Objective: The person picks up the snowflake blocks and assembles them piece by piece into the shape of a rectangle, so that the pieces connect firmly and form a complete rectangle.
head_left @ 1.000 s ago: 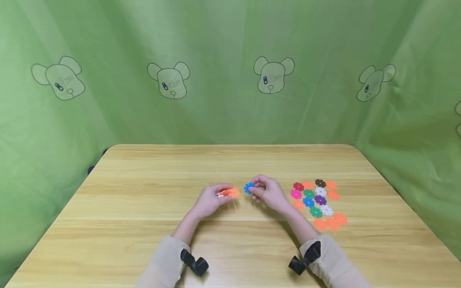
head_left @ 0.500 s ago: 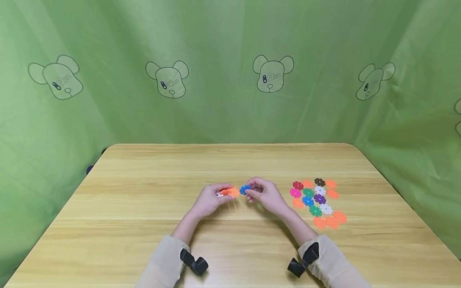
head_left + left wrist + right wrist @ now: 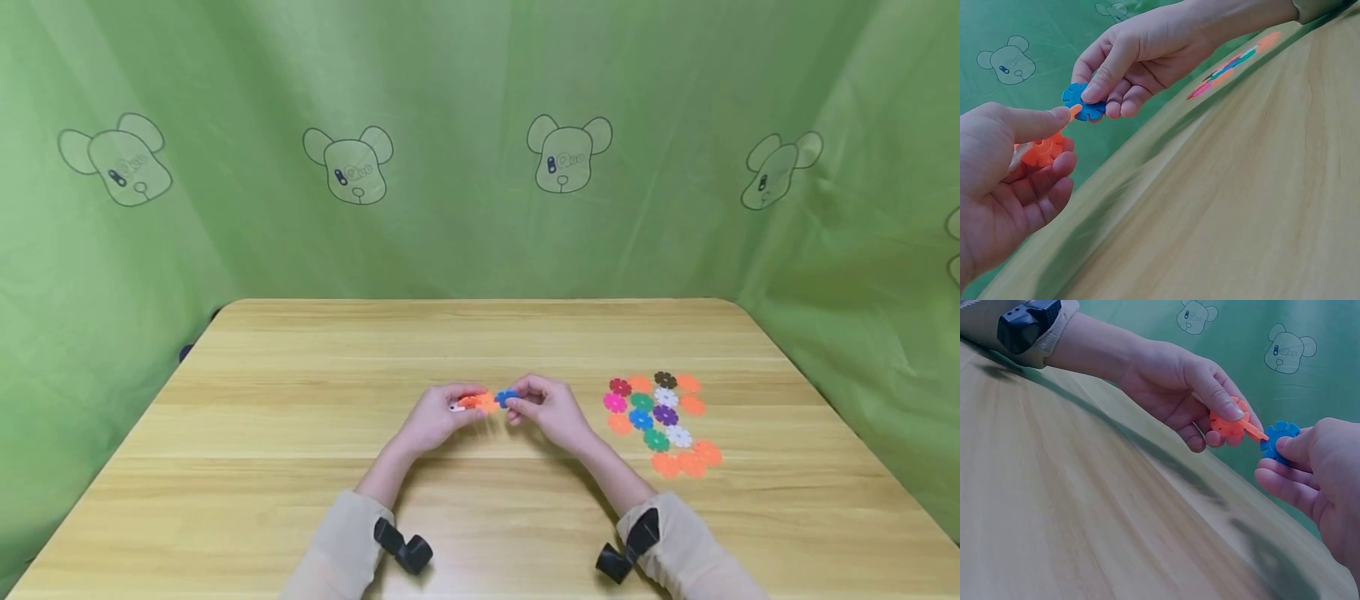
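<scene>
Above the middle of the table, my left hand (image 3: 437, 419) pinches a small joined piece of orange notched discs (image 3: 1230, 419), with a white bit partly hidden in the palm. My right hand (image 3: 550, 412) holds a blue notched disc (image 3: 1088, 110) between thumb and fingers. In the right wrist view, an orange disc seen edge-on (image 3: 1255, 431) meets the rim of the blue disc; whether it sits in a notch is too small to tell. Both hands are raised off the tabletop.
Several loose notched discs lie flat at the right of the wooden table (image 3: 300, 492), among them a brown disc (image 3: 665, 380), a purple disc (image 3: 665, 415) and a pink disc (image 3: 615, 402). Green cloth (image 3: 465, 242) hangs behind the table. Each sleeve carries a black wrist camera (image 3: 403, 546).
My right hand has moved left with the blue disc, from a gap away until it meets the orange discs. The blue disc has turned to look flatter. My left hand has stayed in place.
</scene>
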Demonstrator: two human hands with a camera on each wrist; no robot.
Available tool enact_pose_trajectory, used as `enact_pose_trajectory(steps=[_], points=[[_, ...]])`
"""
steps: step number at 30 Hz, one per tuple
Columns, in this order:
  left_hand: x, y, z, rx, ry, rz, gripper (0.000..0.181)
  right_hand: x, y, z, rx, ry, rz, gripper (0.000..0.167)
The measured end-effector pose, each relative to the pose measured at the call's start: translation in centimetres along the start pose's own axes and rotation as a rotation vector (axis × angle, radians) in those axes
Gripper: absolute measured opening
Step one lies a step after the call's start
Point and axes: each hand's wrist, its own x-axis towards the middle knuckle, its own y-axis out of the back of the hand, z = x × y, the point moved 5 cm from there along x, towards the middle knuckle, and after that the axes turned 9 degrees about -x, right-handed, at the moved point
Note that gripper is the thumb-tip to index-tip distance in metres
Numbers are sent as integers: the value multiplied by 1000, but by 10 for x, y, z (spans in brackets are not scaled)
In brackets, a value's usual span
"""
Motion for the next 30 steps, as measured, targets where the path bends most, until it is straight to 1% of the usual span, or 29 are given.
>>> enact_pose_trajectory(steps=[3,5,6,10,17,22,27,30], points=[[-8,-1,18,5,-6,-13,33,-3,-1,-4,29,-14,-5,8],[-9,-1,19,-5,-7,-15,33,-4,-2,-4,53,-11,-10,9],[-9,-1,18,-14,-9,-14,33,-4,-2,-4,65,-10,-10,10],[-1,0,-2,-46,6,-10,35,-4,-2,-2,97,19,-15,11],[-1,0,1,-44,-29,-23,33,-4,-5,-5,110,56,-24,9],[-2,1,4,-42,-26,-30,33,-4,-5,-6,110,64,-29,8],[-2,3,4,-6,-18,-34,36,-5,-7,-6,71,62,-22,7],[-1,3,3,27,-27,-31,37,-4,-8,-6,24,63,-10,7]])
